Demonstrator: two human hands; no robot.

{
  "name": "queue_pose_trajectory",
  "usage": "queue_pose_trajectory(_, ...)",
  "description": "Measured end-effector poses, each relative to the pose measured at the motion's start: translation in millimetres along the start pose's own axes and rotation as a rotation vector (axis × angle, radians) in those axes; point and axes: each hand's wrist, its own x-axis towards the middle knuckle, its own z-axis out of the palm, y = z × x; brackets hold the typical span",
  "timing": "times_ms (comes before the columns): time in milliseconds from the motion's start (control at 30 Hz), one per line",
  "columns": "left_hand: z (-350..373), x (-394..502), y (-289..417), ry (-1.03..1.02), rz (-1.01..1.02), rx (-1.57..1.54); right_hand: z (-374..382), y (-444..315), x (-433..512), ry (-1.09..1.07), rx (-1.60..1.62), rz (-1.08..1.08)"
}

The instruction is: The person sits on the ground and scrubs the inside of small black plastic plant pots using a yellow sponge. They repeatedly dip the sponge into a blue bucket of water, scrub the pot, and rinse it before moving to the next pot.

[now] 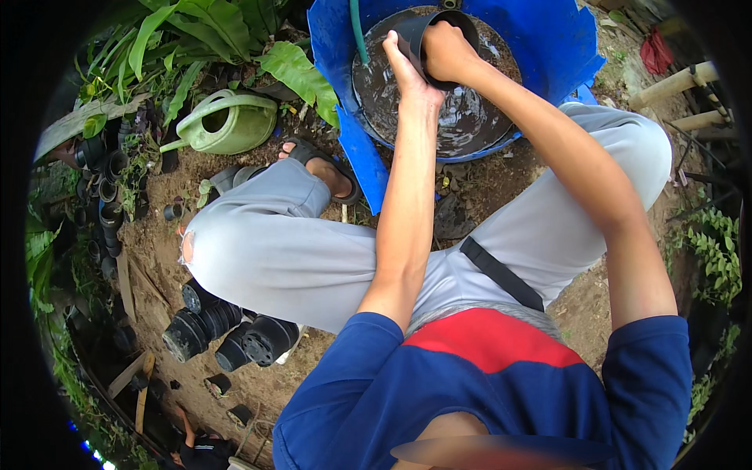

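Observation:
A black plastic plant pot (416,36) is tilted on its side over a cut-open blue plastic drum (546,41) of murky brown water (470,126). My left hand (408,73) supports the pot from outside, its thumb up along the wall. My right hand (449,51) reaches into the pot's mouth with curled fingers; whether it holds anything in there is hidden. A green hose (357,29) hangs over the drum's left side, its end at the water. Bits of brown debris float near the drum's inner edge.
A green watering can (241,126) stands left of the drum, below broad-leaved plants (223,26). Stacked black pots (202,326) lie on the soil behind my left knee, more pots (110,214) at far left. Bamboo poles (672,88) are at right. Another person (205,451) is at lower left.

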Motion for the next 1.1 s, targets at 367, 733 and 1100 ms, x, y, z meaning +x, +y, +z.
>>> queue_pose_trajectory(367, 2, 7, 3, -0.080, 0.007, 0.068, 1, 4, -1, -0.111, 1.169, 0.528)
queue_pose_trajectory(733, -6, 11, 32, -0.262, -0.044, -0.309, -91, -22, 4, 0.050, 0.758, 0.001)
queue_pose_trajectory(1100, -16, 18, 29, -0.256, -0.024, -0.266, -110, -17, -4, 0.188, 0.363, -0.081)
